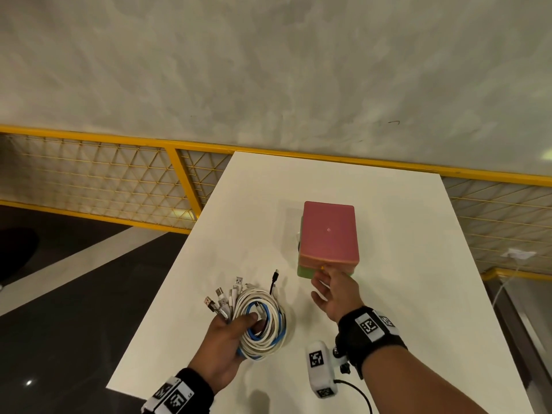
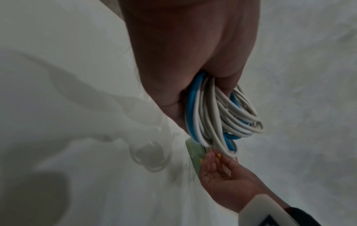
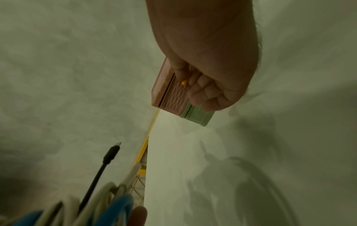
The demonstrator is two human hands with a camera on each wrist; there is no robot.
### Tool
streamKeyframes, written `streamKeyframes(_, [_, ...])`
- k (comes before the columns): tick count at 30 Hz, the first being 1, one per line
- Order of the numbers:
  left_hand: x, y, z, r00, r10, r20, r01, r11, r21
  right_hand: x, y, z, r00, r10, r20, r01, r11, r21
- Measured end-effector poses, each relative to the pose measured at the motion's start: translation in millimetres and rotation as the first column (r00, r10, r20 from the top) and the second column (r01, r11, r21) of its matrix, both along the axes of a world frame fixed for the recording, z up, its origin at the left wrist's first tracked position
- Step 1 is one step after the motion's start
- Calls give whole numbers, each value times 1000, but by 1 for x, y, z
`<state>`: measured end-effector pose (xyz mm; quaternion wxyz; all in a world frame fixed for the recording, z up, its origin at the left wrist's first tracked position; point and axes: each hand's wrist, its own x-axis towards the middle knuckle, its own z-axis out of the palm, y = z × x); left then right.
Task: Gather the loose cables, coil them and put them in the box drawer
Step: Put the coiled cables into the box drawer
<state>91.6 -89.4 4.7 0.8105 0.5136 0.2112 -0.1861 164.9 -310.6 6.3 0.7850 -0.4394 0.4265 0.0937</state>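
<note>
My left hand [image 1: 239,327] grips a coil of white and blue cables [image 1: 263,324] just above the white table [image 1: 403,279], with several USB plugs [image 1: 227,294] sticking up and a black plug [image 1: 276,276] beside them. The coil [image 2: 218,116] hangs from that hand's fingers [image 2: 222,82]. A small box [image 1: 328,234], pink over green, stands mid-table. My right hand [image 1: 325,282] reaches its front, and the fingers [image 3: 195,82] curl round the yellow knob [image 3: 184,82] of the pink drawer [image 3: 173,93], which looks closed. A second yellow knob [image 2: 201,160] sits on the green drawer.
A yellow mesh railing [image 1: 119,180] runs behind the table against a pale wall. The table's left edge [image 1: 167,279] drops to a dark floor. Bare tabletop lies right of the box and in front of both hands.
</note>
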Motion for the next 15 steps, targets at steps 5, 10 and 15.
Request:
streamKeyframes(5, [-1,-5,2,1000,-27,-14,27,1000,-11,-21,1,-5,999,37,-27,-37,999,4])
streamKeyframes(10, [-1,-15,7,998,-59,11,59,998,-23,-69,3,-12,990,113,-80,-111,994,22])
streamKeyframes(15, [-3,-24,9,995,-95,36,95,995,-5,-100,1,-17,983,157,-93,-155,987,33])
